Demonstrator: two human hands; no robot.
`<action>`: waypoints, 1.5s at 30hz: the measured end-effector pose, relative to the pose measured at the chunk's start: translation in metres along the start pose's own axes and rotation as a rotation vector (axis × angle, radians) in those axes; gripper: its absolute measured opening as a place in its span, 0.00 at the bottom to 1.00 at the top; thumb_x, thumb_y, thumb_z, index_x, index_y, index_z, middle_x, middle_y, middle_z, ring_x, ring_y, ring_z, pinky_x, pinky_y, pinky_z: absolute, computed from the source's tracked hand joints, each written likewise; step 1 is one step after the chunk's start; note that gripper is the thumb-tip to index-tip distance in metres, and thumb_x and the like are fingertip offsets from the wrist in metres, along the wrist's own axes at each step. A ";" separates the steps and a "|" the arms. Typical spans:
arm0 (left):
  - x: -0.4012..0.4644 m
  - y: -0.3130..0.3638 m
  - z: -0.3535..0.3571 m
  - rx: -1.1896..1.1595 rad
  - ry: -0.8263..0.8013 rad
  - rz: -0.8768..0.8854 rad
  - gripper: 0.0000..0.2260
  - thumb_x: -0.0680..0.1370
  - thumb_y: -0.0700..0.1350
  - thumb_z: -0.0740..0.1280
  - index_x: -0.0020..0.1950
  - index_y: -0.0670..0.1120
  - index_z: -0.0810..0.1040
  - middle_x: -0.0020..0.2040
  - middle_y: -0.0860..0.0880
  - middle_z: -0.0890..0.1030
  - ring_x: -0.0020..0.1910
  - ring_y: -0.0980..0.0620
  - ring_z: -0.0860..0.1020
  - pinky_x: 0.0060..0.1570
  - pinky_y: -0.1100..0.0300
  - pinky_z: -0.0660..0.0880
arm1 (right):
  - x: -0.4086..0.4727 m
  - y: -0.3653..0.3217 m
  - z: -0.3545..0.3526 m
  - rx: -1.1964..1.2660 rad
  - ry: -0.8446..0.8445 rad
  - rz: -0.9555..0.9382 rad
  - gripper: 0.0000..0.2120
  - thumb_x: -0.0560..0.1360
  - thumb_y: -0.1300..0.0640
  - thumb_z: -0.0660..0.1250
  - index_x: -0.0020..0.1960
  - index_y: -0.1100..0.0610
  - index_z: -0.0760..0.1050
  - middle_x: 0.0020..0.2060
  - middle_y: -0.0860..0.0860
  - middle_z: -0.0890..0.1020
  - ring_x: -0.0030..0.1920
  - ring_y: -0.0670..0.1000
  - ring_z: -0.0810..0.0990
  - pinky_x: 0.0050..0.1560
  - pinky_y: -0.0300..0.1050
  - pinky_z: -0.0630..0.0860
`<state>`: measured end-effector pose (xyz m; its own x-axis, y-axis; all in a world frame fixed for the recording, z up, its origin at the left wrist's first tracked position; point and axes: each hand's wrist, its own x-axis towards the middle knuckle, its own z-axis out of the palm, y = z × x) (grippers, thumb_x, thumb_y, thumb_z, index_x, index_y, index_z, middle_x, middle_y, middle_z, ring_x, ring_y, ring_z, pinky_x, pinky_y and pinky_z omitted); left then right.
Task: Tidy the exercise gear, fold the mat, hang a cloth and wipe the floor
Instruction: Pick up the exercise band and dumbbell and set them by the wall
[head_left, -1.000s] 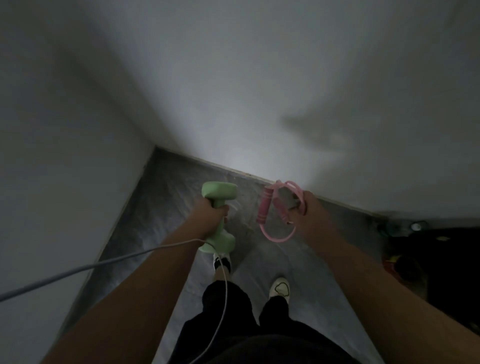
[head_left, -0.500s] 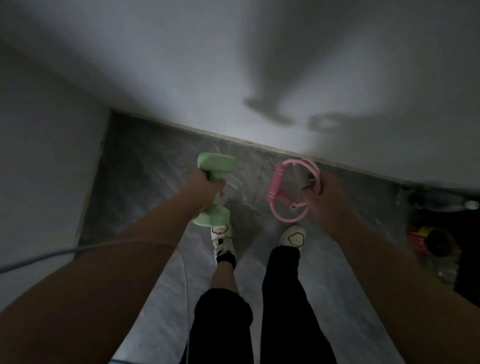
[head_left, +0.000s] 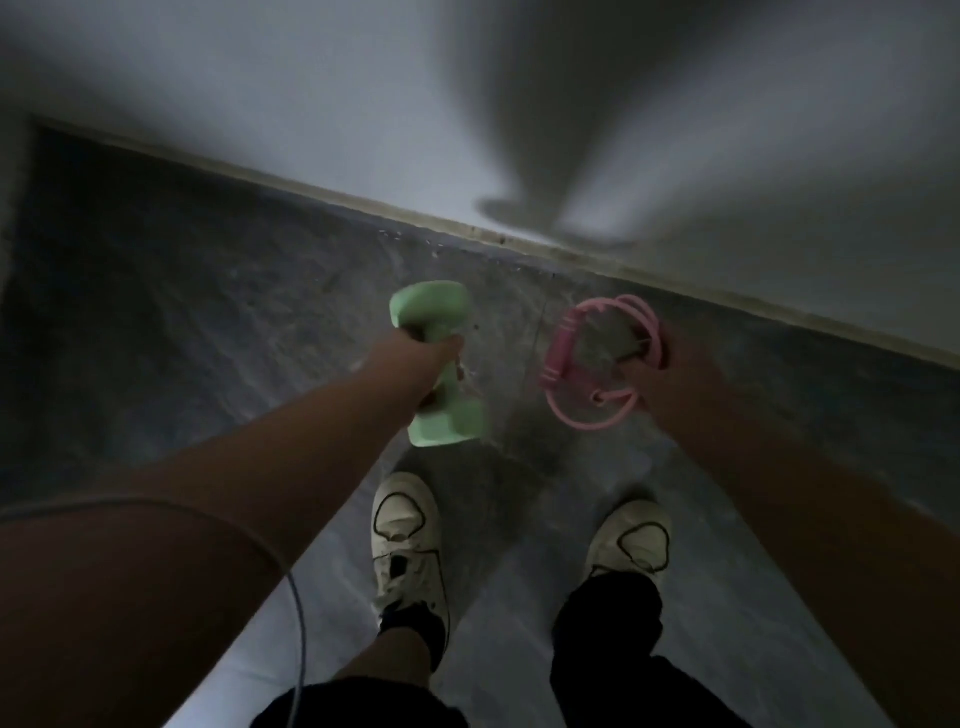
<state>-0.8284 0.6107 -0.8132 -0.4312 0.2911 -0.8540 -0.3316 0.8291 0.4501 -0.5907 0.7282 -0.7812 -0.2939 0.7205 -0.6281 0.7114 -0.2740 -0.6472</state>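
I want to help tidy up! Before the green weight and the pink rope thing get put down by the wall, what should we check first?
1. Left hand gripping the green dumbbell at its handle: ok.
2. Right hand holding the coiled pink rope: ok.
3. Floor by the wall bare for setting down: ok.
4. Shoes clear of the spot under the dumbbell: not ok, left shoe close.
5. Thin cable snag-free: cannot tell.

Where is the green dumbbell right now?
In the head view the green dumbbell is gripped in the left hand, held above the grey floor, left of the pink jump rope.
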 end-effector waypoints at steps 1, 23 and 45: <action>0.017 -0.005 0.008 -0.019 -0.001 -0.001 0.11 0.72 0.49 0.74 0.47 0.43 0.79 0.42 0.43 0.84 0.42 0.45 0.85 0.48 0.47 0.82 | 0.015 0.013 0.005 0.016 0.008 0.003 0.19 0.66 0.45 0.68 0.53 0.53 0.78 0.43 0.62 0.82 0.42 0.60 0.83 0.41 0.65 0.80; 0.170 -0.013 0.058 -0.195 0.088 -0.019 0.18 0.81 0.49 0.66 0.67 0.44 0.68 0.57 0.42 0.77 0.45 0.45 0.78 0.36 0.53 0.74 | 0.167 0.139 0.048 0.279 0.028 0.149 0.10 0.73 0.52 0.70 0.51 0.56 0.80 0.42 0.56 0.84 0.42 0.57 0.83 0.41 0.50 0.78; 0.190 0.009 0.072 -0.624 0.374 -0.003 0.15 0.77 0.56 0.68 0.55 0.47 0.70 0.53 0.44 0.78 0.52 0.38 0.81 0.55 0.41 0.79 | 0.167 0.152 0.054 -0.060 0.152 -0.080 0.19 0.69 0.57 0.71 0.59 0.58 0.79 0.50 0.53 0.84 0.51 0.51 0.83 0.46 0.41 0.78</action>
<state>-0.8531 0.7079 -0.9898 -0.6510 0.0140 -0.7589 -0.7015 0.3708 0.6086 -0.5656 0.7729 -1.0082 -0.2548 0.8278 -0.4998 0.7278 -0.1762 -0.6628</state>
